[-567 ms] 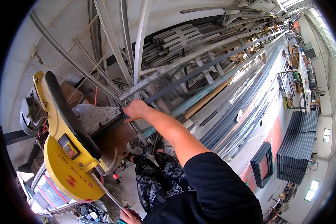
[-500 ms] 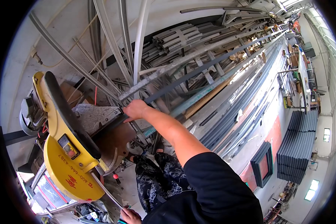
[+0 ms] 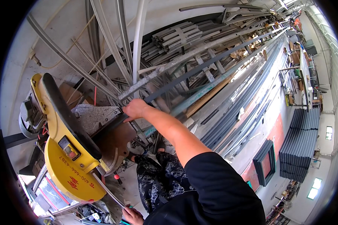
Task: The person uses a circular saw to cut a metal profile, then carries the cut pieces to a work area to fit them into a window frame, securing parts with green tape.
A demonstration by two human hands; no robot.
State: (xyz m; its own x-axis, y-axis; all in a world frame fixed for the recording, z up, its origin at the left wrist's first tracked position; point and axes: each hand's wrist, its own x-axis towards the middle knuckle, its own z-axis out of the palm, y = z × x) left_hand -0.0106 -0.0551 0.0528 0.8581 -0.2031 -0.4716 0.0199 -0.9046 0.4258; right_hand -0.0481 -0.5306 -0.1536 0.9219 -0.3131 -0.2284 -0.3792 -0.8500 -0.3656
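A yellow cut-off saw (image 3: 73,170) with a black belt cover (image 3: 69,112) stands at my left. At the bottom, my left hand (image 3: 132,216) is closed round the end of the saw's metal handle rod (image 3: 108,191). My right arm reaches forward, and my right hand (image 3: 135,109) grips a long dark grey metal profile (image 3: 199,68) beside the saw bed. From that hand the profile runs far off to the upper right along a support rack (image 3: 165,71). Its near part (image 3: 110,125) lies on the saw bed; the cutting point is hidden by the saw's body.
Metal lengths (image 3: 135,41) lean on the wall ahead, with stacked offcuts (image 3: 178,36) behind the rack. Long grey profiles (image 3: 233,120) lie to the right. Farther right are a dark frame (image 3: 264,163) and a stack of grey frames (image 3: 299,144).
The view has shifted very slightly. Both hands keep their grips, and the saw and the profile stay in nearly the same place.
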